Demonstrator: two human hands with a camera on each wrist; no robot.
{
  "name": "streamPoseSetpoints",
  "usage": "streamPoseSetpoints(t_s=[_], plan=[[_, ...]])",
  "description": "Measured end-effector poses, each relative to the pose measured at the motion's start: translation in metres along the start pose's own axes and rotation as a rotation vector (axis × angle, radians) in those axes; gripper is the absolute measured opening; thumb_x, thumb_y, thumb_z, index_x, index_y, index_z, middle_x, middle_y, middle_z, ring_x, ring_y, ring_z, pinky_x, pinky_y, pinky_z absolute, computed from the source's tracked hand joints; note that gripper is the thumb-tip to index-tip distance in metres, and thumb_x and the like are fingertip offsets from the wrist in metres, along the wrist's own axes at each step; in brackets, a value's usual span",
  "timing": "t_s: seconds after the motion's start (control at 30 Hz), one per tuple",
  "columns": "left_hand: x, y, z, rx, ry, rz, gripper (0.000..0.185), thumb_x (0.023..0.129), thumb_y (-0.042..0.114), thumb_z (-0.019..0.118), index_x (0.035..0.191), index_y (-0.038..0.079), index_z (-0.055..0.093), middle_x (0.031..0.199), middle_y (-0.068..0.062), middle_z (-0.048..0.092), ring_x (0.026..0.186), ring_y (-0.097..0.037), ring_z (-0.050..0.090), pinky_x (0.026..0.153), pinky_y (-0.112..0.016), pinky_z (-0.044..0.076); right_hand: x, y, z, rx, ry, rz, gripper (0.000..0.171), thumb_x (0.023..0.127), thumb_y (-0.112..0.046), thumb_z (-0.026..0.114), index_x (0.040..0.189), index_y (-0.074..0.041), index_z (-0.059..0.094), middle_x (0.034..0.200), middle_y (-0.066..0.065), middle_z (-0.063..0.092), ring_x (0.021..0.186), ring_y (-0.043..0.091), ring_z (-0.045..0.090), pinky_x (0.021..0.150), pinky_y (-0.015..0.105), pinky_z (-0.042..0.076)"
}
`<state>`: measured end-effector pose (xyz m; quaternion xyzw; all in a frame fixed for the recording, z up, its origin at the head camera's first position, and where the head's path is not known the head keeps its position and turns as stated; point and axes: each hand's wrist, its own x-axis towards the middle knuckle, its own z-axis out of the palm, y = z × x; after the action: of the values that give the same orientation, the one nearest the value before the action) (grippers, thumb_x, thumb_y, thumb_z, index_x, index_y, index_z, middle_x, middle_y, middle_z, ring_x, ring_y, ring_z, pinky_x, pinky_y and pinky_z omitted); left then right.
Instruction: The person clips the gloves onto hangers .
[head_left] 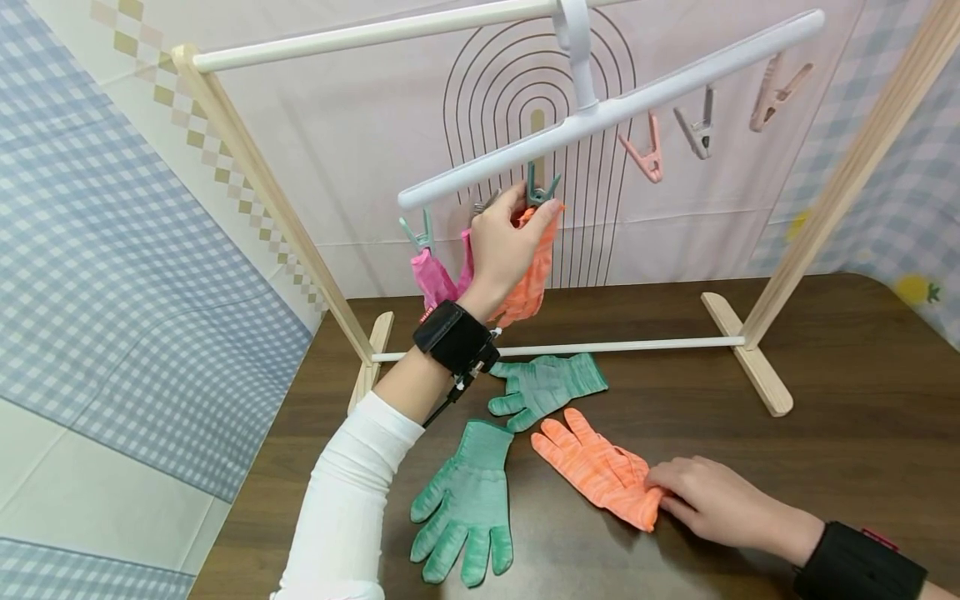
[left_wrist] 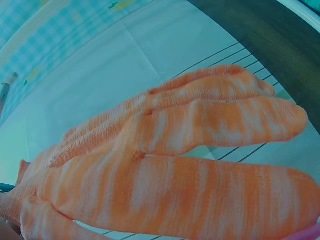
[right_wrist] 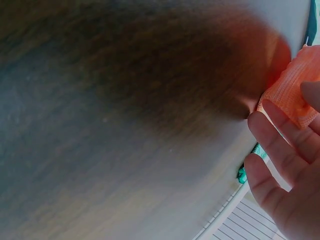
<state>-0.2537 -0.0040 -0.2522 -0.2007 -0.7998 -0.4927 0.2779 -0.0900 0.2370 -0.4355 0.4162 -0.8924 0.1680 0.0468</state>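
Head view: the left hand [head_left: 504,250] pinched a hanging orange-striped knit glove [head_left: 531,287] at its cuff, fingers downward; the right hand [head_left: 712,500] pinched a flat orange-striped glove's [head_left: 596,471] cuff, its long axis slanting up-left, brown wooden tabletop [head_left: 675,412] stretching rightward. Left wrist: the hanging glove's fingers pointed right. Right wrist: thumb overlapped cuff.

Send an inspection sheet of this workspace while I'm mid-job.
Surface: dark wood-grain table.
Job's things: green glove, second green glove and orange glove on the table; hanging orange glove and pink fabric clipped under the white hanger.
Clutter: nothing seen.
Hands: left hand holds the hanging orange glove near its clip; right hand pinches the orange glove's cuff.
Cables: black cable at left wrist.
Surroundings: wooden rack, patterned cloths.
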Motion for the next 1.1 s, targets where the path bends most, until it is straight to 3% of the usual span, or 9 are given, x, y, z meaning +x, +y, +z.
streamPoseSetpoints(t_s=[0.3,0.63,0.87,1.1], plan=[[0.0005,-0.0024,0.0011,-0.012,-0.006,-0.027,0.035,0.082,0.035,0.06,0.11,0.014,0.059,0.096,0.001,0.067,0.083,0.0,0.059,0.069,-0.015,0.044,-0.0007,0.0004,-0.0005,-0.004,0.012,-0.002,0.018,0.075,-0.011,0.065,0.088,-0.022,0.061,0.083,-0.017,0.056,0.073,-0.001,0.052,0.06,0.025,0.043],[0.0003,-0.004,0.0022,0.007,0.001,-0.029,0.037,0.083,0.035,0.059,0.113,0.013,0.058,0.099,0.0,0.066,0.082,-0.002,0.058,0.066,-0.014,0.042,-0.0012,0.0021,0.0002,-0.012,0.023,-0.007,0.018,0.075,-0.011,0.065,0.088,-0.022,0.061,0.083,-0.018,0.055,0.073,-0.002,0.051,0.06,0.024,0.043],[-0.0005,-0.005,0.0026,0.034,0.016,-0.01,0.036,0.084,0.033,0.058,0.113,0.011,0.057,0.094,-0.001,0.066,0.073,-0.004,0.051,0.061,-0.015,0.036,-0.0011,0.0029,-0.0009,0.007,-0.001,0.017,0.018,0.076,-0.011,0.065,0.089,-0.022,0.061,0.084,-0.018,0.055,0.073,-0.002,0.05,0.059,0.024,0.042],[-0.0029,-0.0097,0.0028,0.023,0.016,0.001,0.034,0.086,0.032,0.056,0.112,0.011,0.058,0.094,-0.001,0.065,0.074,-0.005,0.054,0.061,-0.016,0.038,-0.0001,0.0031,-0.0018,0.03,-0.035,0.047,0.016,0.077,-0.012,0.063,0.09,-0.021,0.061,0.084,-0.017,0.056,0.073,-0.002,0.05,0.059,0.024,0.043]])
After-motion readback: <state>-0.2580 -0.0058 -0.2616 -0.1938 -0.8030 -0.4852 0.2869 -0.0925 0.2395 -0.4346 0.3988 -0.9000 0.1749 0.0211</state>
